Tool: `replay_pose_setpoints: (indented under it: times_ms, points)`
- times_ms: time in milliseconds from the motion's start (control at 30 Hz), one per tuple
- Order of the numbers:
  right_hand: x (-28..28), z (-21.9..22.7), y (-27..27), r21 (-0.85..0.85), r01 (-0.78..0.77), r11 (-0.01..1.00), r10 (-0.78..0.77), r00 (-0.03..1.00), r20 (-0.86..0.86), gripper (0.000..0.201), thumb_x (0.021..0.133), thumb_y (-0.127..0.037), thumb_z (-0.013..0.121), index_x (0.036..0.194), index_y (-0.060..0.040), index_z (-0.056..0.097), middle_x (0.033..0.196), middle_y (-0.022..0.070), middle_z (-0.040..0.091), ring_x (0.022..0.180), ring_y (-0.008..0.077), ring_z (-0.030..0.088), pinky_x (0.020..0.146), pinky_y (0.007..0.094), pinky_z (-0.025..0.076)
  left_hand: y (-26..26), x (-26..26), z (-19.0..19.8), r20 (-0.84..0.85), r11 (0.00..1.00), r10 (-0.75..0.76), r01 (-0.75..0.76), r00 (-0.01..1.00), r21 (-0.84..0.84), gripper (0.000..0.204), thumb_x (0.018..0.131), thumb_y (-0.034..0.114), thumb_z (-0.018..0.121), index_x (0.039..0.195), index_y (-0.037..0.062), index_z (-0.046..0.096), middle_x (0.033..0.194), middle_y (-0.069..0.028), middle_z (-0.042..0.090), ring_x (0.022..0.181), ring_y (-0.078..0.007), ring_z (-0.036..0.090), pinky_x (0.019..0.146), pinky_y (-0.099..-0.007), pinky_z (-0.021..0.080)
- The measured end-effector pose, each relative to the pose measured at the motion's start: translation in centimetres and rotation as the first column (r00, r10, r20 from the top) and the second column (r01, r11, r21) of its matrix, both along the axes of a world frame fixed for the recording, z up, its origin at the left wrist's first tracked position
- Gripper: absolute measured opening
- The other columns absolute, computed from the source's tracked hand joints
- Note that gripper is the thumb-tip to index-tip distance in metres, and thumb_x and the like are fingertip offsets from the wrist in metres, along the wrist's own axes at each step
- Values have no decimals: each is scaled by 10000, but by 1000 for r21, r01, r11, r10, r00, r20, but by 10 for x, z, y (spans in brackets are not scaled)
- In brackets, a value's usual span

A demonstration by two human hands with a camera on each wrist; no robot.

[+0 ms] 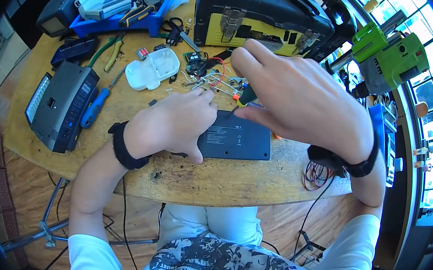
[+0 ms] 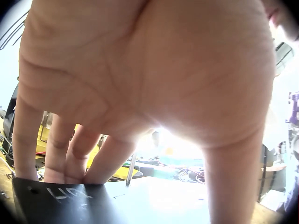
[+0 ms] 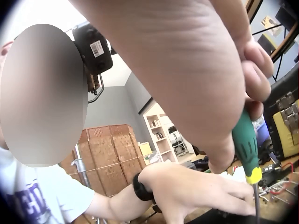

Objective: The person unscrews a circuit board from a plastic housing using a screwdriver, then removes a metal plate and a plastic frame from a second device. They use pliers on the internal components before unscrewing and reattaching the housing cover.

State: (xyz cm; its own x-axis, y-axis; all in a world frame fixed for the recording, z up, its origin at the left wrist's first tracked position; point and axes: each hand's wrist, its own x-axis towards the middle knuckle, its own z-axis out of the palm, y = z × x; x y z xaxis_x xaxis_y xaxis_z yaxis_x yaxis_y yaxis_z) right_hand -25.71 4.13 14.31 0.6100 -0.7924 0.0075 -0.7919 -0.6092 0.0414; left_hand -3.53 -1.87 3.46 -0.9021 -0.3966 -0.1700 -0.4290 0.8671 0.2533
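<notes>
A flat black device (image 1: 234, 143) with small printed text lies on the wooden table. Spanning its left part, my left hand (image 1: 176, 120) grips it, fingers at the far edge and thumb at the near edge; the left wrist view shows the fingers reaching down to the dark panel (image 2: 70, 205). My right hand (image 1: 304, 99) holds a screwdriver (image 1: 247, 95) above the device's far side. In the right wrist view its green handle (image 3: 245, 140) and yellow collar point down, shaft nearly upright. The screwdriver's tip is out of sight there, and I cannot tell whether it touches a screw.
Behind the device lie wires and a circuit board (image 1: 195, 58), beside a white plastic case (image 1: 152, 69). A blue screwdriver (image 1: 95, 107) and a grey device (image 1: 63, 105) are at left. A blue bin (image 1: 154, 23), a toolbox (image 1: 270, 30) and a green drill (image 1: 393, 61) stand farther back.
</notes>
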Motion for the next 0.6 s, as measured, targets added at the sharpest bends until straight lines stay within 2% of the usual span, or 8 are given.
replay_pose_setpoints:
  times_ms: [33,133,267,333,400,467,533,600]
  points:
    - [-3,-2,0,-45,-78,996,86,977,196,345,909,-196,826,1075,-20,580,1045,155,635,923,418,695,730,499,540,0,-1,2,-3,1000,-1,1,1000,-4,894,601,452,1017,1212,-94,659,1228,-192,621,1232,-371,608,1043,-452,532]
    - [-5,-4,-9,24,-231,973,225,961,162,288,929,-159,802,1043,-9,584,1088,159,616,960,409,695,749,487,548,-1,-2,5,16,999,-30,30,999,-21,876,598,475,1013,1177,-92,682,1219,-198,641,1224,-377,624,1031,-454,546]
    - [1,-10,-10,-28,-222,975,224,959,175,247,954,-140,775,1044,-13,583,1075,158,621,922,412,695,735,485,552,-4,-10,9,39,998,-63,63,997,9,809,594,448,1015,1111,-97,712,1214,-220,677,1219,-399,646,1023,-457,560]
    - [9,-10,-4,-61,-80,995,83,995,50,251,954,-145,779,1049,-13,587,1082,163,624,900,413,697,726,486,558,-5,-10,4,28,996,-85,85,996,-1,775,596,429,1017,1089,-92,723,1216,-226,686,1217,-406,650,1020,-459,565]
    - [23,-3,-3,-42,-16,999,13,997,-70,255,954,-154,783,1048,-14,591,1082,165,625,891,414,698,725,490,560,-6,-9,-2,-103,992,-118,114,988,-50,641,592,376,1037,1005,-32,765,1052,-192,755,1093,-380,718,960,-452,593]
    - [28,-3,-2,-28,48,998,-52,981,-186,258,955,-163,786,1047,-15,595,1082,167,627,881,415,699,723,494,562,-5,-8,2,-100,992,-123,119,987,-44,635,590,366,1040,1007,-28,768,1054,-195,759,1096,-380,722,959,-449,594]
    - [24,-9,-3,-113,46,993,-36,996,83,269,915,-119,806,1030,-12,588,1071,164,626,893,418,696,732,491,560,-5,-8,10,-95,992,-124,120,988,-48,628,589,357,1042,1010,-24,772,1056,-198,763,1099,-380,726,959,-446,594]
    - [9,-7,-15,-88,-36,995,45,994,100,279,891,-94,816,1036,-15,591,1068,162,624,894,420,693,739,491,557,-5,-10,16,42,995,-101,102,994,-2,653,594,397,1019,1004,-42,763,1131,-221,707,1128,-384,697,936,-461,603]
